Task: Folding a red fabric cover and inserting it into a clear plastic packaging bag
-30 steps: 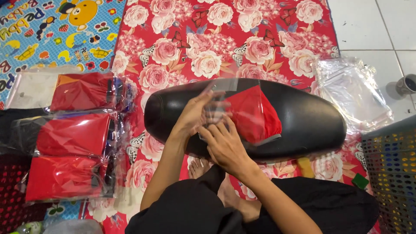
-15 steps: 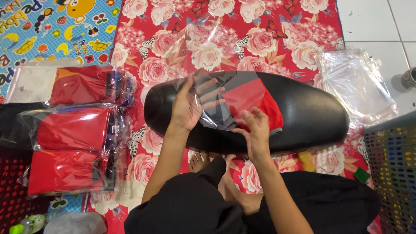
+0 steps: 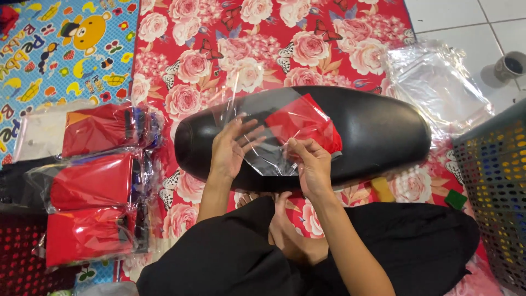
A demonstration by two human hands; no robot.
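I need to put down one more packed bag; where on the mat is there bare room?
The rose-printed red mat lies bare beyond the long black cushion, as far as the pile of clear bags. It is crowded on the left, where red packed bundles are stacked, and near both hands.

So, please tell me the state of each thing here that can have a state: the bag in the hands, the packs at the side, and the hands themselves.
clear plastic bag: on the black cushion, partly filled
red folded cloth: inside the bag
left hand: flat on the bag, fingers spread
right hand: pinching the bag's edge
packed red bundles: bagged, stacked at the left
empty clear bags: loose pile on the mat
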